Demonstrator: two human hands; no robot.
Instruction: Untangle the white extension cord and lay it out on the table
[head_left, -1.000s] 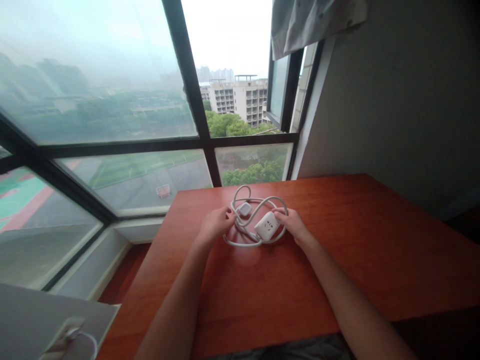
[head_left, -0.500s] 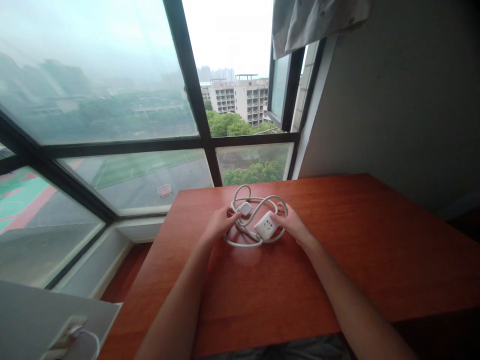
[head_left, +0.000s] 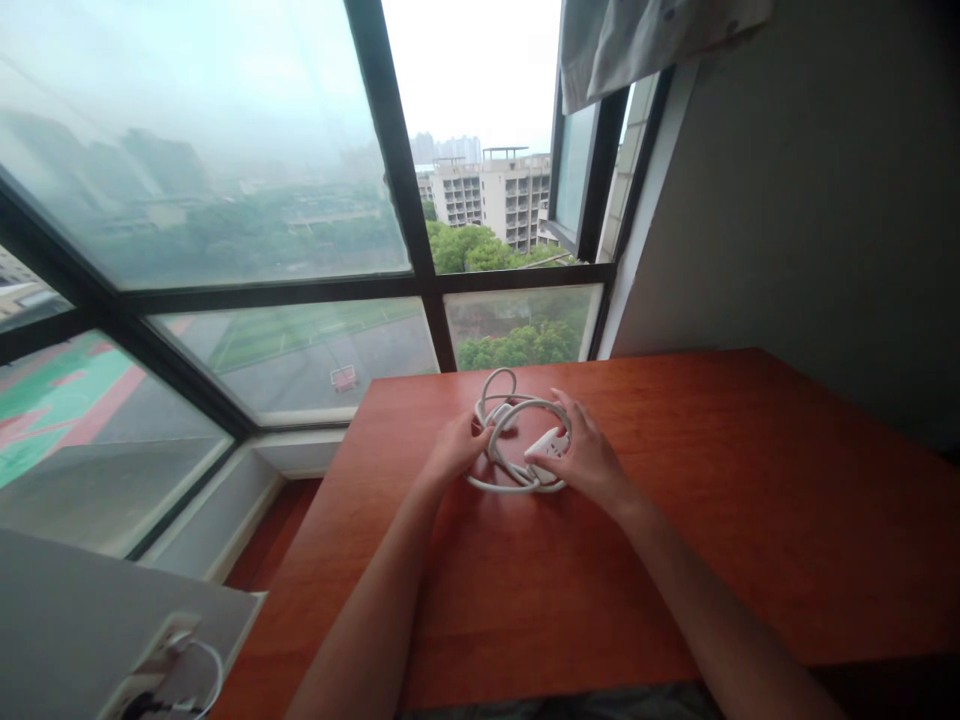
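A white extension cord lies loosely coiled on the reddish-brown table, with its cable [head_left: 501, 491] in several loops. My left hand [head_left: 459, 446] is closed on the cable at the coil's left side, thumb and fingers pinching it. Just beyond those fingertips is the cord's white plug [head_left: 504, 416]. At the coil's right, my right hand [head_left: 592, 455] curves around the white socket block [head_left: 546, 446]. Its thumb lies across the block's front, while the fingers reach up behind near a cable loop. That hand partly covers the block's outlet holes.
The wooden table [head_left: 720, 480] meets a dark-framed window [head_left: 442, 290] at its far side. A grey wall [head_left: 787, 220] rises on the right. At lower left, a white charger [head_left: 178, 642] with a cable sits in a wall outlet.
My right hand has moved further over the socket block, its fingers spread wider, and the block has turned and tilted. The cable loop beside it has shifted. The view has swung slightly left.
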